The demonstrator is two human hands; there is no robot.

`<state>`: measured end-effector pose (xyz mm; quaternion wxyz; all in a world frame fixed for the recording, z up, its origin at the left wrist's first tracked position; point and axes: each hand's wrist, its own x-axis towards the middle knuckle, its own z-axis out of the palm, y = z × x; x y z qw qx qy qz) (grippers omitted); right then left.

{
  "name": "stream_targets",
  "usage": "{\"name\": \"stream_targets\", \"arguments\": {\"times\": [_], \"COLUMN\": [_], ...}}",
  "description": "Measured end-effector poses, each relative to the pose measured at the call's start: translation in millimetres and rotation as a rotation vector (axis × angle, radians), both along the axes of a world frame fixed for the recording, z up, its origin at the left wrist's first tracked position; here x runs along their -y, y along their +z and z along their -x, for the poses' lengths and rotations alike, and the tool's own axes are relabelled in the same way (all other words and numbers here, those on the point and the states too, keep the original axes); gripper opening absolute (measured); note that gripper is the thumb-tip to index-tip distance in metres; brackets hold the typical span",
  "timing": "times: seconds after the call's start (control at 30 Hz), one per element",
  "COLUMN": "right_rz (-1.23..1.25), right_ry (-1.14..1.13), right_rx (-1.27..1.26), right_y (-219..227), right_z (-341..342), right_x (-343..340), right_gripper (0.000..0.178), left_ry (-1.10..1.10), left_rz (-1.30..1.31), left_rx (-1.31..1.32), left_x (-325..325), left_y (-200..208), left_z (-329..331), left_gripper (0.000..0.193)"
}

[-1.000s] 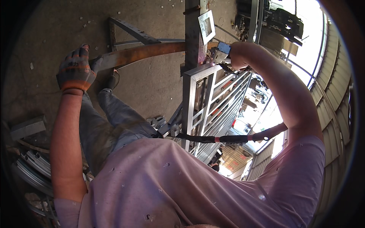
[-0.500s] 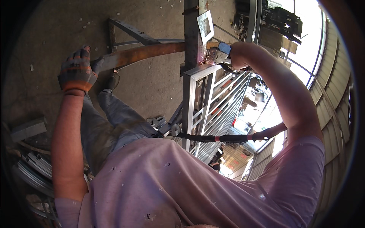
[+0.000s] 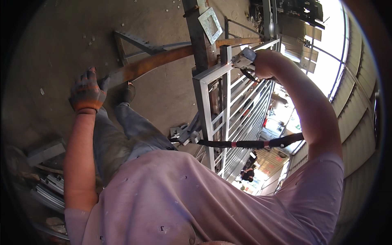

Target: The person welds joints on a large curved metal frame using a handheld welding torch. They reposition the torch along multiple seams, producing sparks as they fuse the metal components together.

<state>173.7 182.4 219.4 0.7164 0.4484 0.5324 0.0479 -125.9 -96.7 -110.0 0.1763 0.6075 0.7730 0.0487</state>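
My left hand, in a grey and orange work glove, is on the near end of a long rusty metal bar. Its fingers bend over the far side, with the thumb along the bar. My bare right hand is closed around a hand-held welding gun with a blue-grey block on its body. The gun's tip is just right of a short upright tube at the corner of a silver metal frame with many bars. My fingers partly hide the gun's grip.
A rusty upright post bears a pale square plate with a diamond-shaped hole. A black-sleeved cable crosses below my right arm. Metal profiles lie at the lower left. Another person is far beyond the frame.
Sparks at the gun's tip have gone out. My right hand and the gun have shifted slightly right, off the frame's corner. My left hand stays on the bar while the view tilts a little.
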Motion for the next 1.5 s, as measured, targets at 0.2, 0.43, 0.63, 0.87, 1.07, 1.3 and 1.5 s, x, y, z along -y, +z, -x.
{"name": "stream_targets", "arguments": {"times": [0.2, 0.43, 0.63, 0.87, 1.07, 1.3, 1.5], "right_rz": [-0.414, -0.607, -0.877, -1.096, -1.036, -0.697, -0.468], "right_ry": [-0.246, -0.548, -0.986, -1.419, -1.409, -1.411, -1.606], "right_rx": [-0.283, -0.806, -1.053, -1.019, -0.801, -1.07, -1.243], "right_y": [84.1, 142.7, 167.7, 186.0, 194.7, 111.1, 26.8], "right_z": [-47.4, -162.9, -228.1, -330.1, -454.6, -520.6, -513.8], "right_x": [31.8, 168.9, 340.4, 483.2, 487.8, 421.5, 372.0], "right_gripper": [0.049, 0.061, 0.046, 0.052, 0.057, 0.072, 0.062], "left_ry": [-0.027, -0.027, -0.069, -0.067, -0.185, -0.527, -0.542], "left_rz": [0.072, 0.084, 0.158, 0.266, 0.023, 0.05, 0.36], "left_rx": [-0.01, 0.008, 0.093, 0.052, 0.068, 0.012, -0.284], "left_x": [-4.0, -3.4, -8.4, -40.5, -97.7, -164.1, -191.2], "left_y": [0.1, -2.5, -9.9, 17.4, 94.6, 157.8, 153.0], "left_z": [-0.9, -0.8, 11.4, 17.3, -67.8, -255.3, -350.6], "left_gripper": [0.062, 0.057, 0.058, 0.065, 0.069, 0.088, 0.104]}}
